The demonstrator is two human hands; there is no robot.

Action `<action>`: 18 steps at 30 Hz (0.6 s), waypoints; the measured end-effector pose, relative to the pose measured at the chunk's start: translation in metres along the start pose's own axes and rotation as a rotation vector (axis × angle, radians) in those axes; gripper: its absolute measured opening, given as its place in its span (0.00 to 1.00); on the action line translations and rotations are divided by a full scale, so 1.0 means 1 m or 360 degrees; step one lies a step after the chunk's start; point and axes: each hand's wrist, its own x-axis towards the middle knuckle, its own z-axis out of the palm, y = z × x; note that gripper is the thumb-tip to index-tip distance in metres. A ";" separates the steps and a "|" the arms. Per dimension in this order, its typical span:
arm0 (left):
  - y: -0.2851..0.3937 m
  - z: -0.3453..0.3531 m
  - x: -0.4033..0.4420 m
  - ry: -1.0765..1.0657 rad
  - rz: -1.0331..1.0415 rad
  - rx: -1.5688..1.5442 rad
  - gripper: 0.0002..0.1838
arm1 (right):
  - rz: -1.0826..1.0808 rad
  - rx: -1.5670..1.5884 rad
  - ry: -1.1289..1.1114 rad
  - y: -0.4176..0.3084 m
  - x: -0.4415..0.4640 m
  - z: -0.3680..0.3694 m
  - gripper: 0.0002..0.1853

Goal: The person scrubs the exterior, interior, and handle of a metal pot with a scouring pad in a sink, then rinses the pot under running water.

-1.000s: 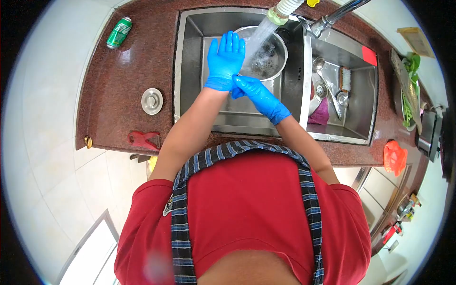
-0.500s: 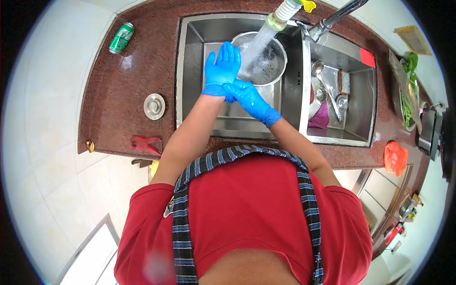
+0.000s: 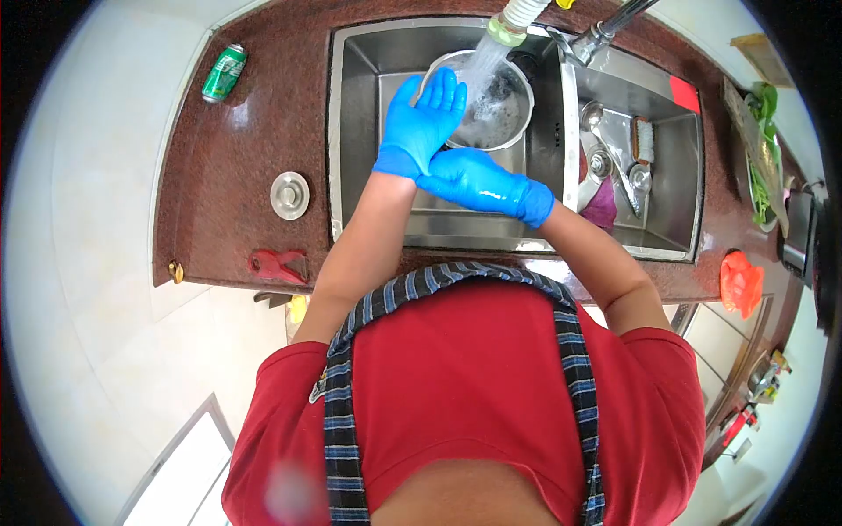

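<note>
My left hand [image 3: 419, 127], in a blue rubber glove, is palm up over the left sink basin with its fingers stretched out and nothing in them. My right hand [image 3: 478, 182], also gloved in blue, pinches the left glove near the heel of the palm, where the material is pulled to a point. Its fingertips are partly hidden. Behind the left fingers stands a round metal pot [image 3: 517, 136] holding water. A white ribbed faucet hose [image 3: 524, 12] with a pale green end pours water into it.
The right basin [image 3: 671, 202] holds a ladle [image 3: 592, 115], a brush [image 3: 645, 140] and a purple cloth [image 3: 600, 209]. On the counter lie a green can [image 3: 224, 74], a metal sink stopper [image 3: 289, 195], a red clamp [image 3: 277, 265] and an orange-red plastic bag [image 3: 741, 284].
My right hand has shifted from the left wrist toward the heel of the palm and turned flatter, pulling the glove. The left fingers have moved slightly right, nearer the stream.
</note>
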 end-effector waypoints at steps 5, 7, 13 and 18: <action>-0.032 -0.004 0.010 0.0179 0.1178 0.2360 0.35 | -0.0247 -0.0504 -0.0139 0.007 -0.004 0.015 0.10; -0.030 -0.002 0.011 0.0413 0.1377 0.2645 0.36 | -0.0106 -0.0459 -0.0161 0.015 -0.003 0.021 0.10; -0.016 -0.008 -0.002 0.0358 0.0673 0.2703 0.28 | 0.0484 0.0775 0.0014 0.017 -0.011 0.016 0.13; -0.018 -0.024 -0.031 0.0397 0.1126 0.4139 0.13 | 0.0440 0.2919 0.1286 0.057 -0.038 -0.007 0.20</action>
